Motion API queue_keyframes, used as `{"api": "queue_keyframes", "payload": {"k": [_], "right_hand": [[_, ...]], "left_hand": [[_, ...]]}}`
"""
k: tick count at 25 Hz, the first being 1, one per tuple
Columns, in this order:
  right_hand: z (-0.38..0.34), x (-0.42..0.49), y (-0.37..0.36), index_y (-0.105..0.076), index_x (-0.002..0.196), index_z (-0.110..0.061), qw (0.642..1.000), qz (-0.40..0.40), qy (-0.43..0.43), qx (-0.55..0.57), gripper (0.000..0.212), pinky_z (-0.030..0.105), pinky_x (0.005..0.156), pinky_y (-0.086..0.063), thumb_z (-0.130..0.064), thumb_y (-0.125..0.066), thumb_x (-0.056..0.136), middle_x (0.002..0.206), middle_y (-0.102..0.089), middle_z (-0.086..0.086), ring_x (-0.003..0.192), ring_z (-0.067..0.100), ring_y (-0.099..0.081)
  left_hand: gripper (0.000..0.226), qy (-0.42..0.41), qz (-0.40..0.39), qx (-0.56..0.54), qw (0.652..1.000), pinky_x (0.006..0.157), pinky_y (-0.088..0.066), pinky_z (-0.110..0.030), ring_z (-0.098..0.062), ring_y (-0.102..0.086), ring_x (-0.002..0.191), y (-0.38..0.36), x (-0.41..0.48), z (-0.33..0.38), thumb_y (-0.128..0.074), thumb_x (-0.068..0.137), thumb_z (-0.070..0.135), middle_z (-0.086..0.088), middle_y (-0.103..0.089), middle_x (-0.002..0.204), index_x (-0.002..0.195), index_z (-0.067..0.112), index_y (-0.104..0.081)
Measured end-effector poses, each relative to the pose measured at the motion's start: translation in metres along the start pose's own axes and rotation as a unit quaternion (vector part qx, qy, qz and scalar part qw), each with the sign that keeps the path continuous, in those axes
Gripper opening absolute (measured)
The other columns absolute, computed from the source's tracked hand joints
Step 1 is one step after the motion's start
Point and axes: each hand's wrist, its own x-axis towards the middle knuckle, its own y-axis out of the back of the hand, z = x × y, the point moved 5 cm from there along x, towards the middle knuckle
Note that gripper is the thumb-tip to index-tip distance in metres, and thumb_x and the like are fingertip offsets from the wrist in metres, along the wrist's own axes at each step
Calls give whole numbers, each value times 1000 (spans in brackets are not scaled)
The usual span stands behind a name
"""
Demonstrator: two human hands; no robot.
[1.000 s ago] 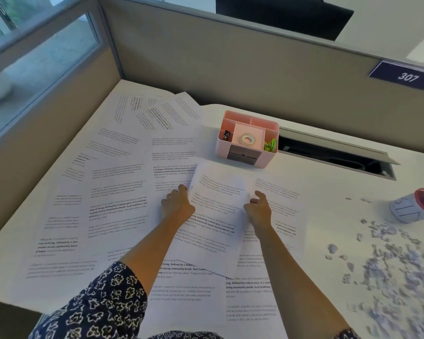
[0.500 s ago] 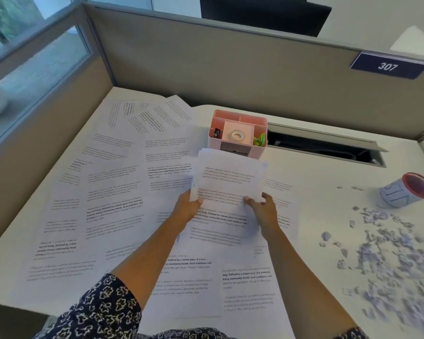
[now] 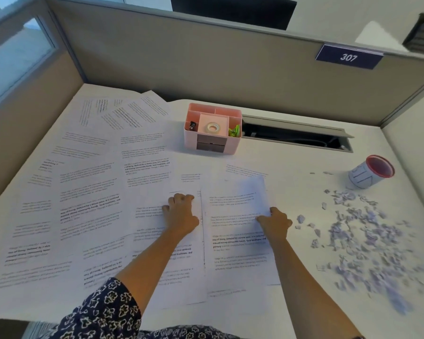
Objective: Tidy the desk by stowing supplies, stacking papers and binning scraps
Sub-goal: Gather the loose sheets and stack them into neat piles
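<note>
Nameplate (image 3: 348, 56) reads 307; print on papers (image 3: 88, 192) illegible.

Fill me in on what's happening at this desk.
A person is gathering printed sheets strewn across the desk. The right hand pinches the right edge of a small stack of pages, while the left hand rests, fingers curled, on a sheet beside it. Paper scraps lie unbinned on the right, near a tipped cup.
</note>
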Motion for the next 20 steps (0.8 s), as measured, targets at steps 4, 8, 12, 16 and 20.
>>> {"api": "queue_keyframes", "payload": {"k": [4,8,12,16,20], "right_hand": [[0,-5,-4,-40,135,-12,1000,2,-19,-19,71,46,96,-39,-26,-76,76,136,-34,19,129,38,-26],[-12,-6,-14,-23,142,-11,998,-34,-39,-36,93,49,98,-40,-28,-82,71,137,-35,22,128,40,-32],[-12,1,-22,-28,134,-7,994,-68,-84,-28,86,46,95,-42,-29,-82,71,125,-48,18,123,36,-37],[-6,5,-31,-47,116,-3,993,-88,-65,42,59,35,74,-42,-22,-79,70,98,-56,10,113,35,-48],[-4,8,-30,-56,109,-4,984,-135,-25,110,45,47,90,-54,-12,-76,69,100,-65,11,95,33,-63]], "left_hand": [[76,19,-18,-4,1000,117,-13,-50,-27,-6,146,-10,-7,-9,-65,85,35,-7,-7,158,149,32,-24],[71,-4,-45,13,999,118,2,-52,-26,13,149,-16,-11,-21,-53,94,43,-3,13,161,152,38,-12],[68,-9,-54,19,998,118,5,-51,-23,18,148,-14,-13,-30,-48,97,43,-1,18,161,152,39,-9],[69,-13,-61,20,998,118,6,-51,-23,19,148,-12,-12,-32,-48,97,43,-1,19,161,152,39,-7],[69,-16,-60,16,998,118,6,-51,-23,19,148,-14,-12,-34,-48,96,44,0,19,161,152,40,-7]]}}
